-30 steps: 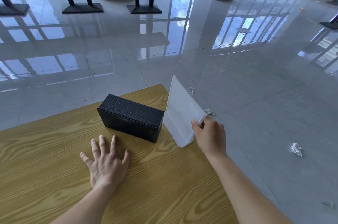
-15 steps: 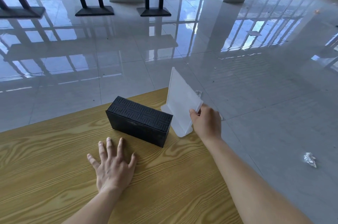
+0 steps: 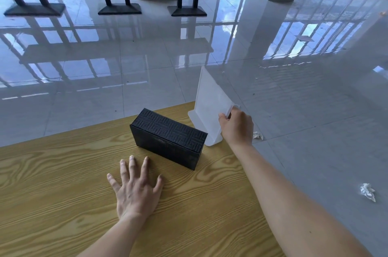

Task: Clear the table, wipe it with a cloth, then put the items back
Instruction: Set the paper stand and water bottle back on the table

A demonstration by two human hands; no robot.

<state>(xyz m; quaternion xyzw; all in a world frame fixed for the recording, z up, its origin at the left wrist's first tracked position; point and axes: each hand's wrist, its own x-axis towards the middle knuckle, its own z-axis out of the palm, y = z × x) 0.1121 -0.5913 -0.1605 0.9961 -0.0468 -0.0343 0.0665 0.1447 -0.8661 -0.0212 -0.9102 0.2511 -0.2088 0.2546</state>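
Two items on the table (image 3: 63,204), both crowded into its far right corner: black box (image 3: 168,138) and white sign stand (image 3: 210,110). Stand upright, base seemingly down on the wood just beyond the right end of the box, touching or nearly touching it; cannot tell which. Base sits right at the table edge, with bare floor (image 3: 315,151) past it, so a nudge outward on letting go could tip it off. Tall thin panel, narrow foot: likely top-heavy, easy to topple against the box too. Right hand (image 3: 236,126) pinching the near upper corner of the panel, thumb (image 3: 222,117) on the near face, other fingers hidden behind. Left hand (image 3: 136,191) flat on the wood just this side of the box, fingers spread and loose, holding nothing, clear of the box. No cloth in sight.
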